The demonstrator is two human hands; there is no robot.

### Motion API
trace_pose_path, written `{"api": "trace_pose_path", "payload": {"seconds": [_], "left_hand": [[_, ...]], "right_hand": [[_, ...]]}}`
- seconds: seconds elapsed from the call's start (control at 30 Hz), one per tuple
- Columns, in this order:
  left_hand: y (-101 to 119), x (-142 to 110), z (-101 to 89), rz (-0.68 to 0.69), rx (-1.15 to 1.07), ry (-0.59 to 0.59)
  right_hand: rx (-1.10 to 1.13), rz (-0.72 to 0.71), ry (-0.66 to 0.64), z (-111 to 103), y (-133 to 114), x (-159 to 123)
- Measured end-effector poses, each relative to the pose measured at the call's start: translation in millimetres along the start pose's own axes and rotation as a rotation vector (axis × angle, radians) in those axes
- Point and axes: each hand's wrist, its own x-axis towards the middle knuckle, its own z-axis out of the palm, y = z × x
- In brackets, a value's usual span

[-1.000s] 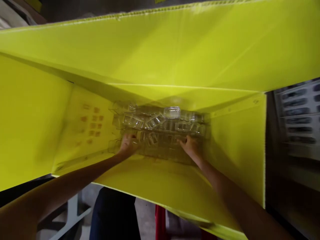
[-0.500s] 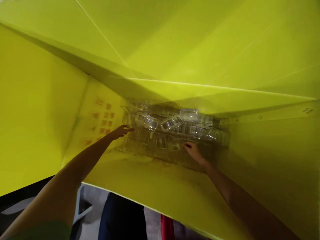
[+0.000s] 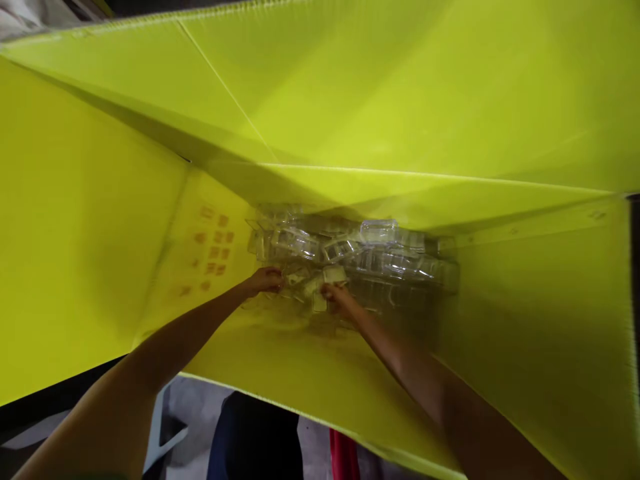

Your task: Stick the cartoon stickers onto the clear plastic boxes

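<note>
Both my arms reach deep into a tall yellow-green corrugated plastic box [image 3: 350,100]. At its bottom lies a heap of clear plastic trays [image 3: 380,257] with many small pockets. My left hand [image 3: 264,280] rests on the near left edge of the heap, its fingers curled over a piece of clear plastic. My right hand [image 3: 336,297] is close beside it, fingers closed on a small clear tray piece [image 3: 325,283]. The picture is blurred, so the grip of each hand is hard to read.
Orange printed marks [image 3: 213,250] show on the box's left inner wall. Below the box's near edge I see dark trousers [image 3: 250,440], something red [image 3: 340,457] and grey floor.
My right hand has moved left along the heap and now sits next to my left hand. The left hand has shifted slightly toward me.
</note>
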Motion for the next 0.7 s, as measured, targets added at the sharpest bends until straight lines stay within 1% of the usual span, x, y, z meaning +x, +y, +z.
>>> {"api": "trace_pose_path", "payload": {"seconds": [0.07, 0.17, 0.27, 0.37, 0.47, 0.57, 0.6, 0.63, 0.7], "left_hand": [[4.2, -15.7, 4.0, 0.023, -0.021, 0.006], [17.1, -51.4, 9.0, 0.065, -0.038, 0.008], [34.2, -99.3, 15.4, 0.132, -0.043, 0.008], [51.3, -153.8, 25.4, 0.210, -0.034, -0.005], [68.2, -213.6, 40.6, 0.308, -0.017, -0.014], [88.6, -281.7, 63.8, 0.429, 0.008, -0.051], [97.1, -305.6, 74.1, 0.476, 0.019, -0.074], [106.8, -329.4, 86.3, 0.536, 0.034, -0.072], [129.6, -375.6, 118.8, 0.630, 0.065, -0.083]], "right_hand": [[-0.001, 0.014, -0.040, 5.5, -7.3, -16.6], [0.009, -0.037, -0.071, 16.4, -27.1, -46.9], [0.009, -0.139, -0.080, 23.3, -51.4, -87.5], [-0.011, -0.255, -0.080, 20.0, -74.5, -138.6], [-0.042, -0.356, -0.062, 8.7, -96.4, -198.8], [-0.068, -0.456, 0.010, -9.5, -120.2, -272.2], [-0.075, -0.494, 0.045, -18.5, -128.9, -300.5], [-0.080, -0.536, 0.085, -29.8, -137.8, -330.7], [-0.090, -0.623, 0.173, -60.8, -153.8, -397.9]]}}
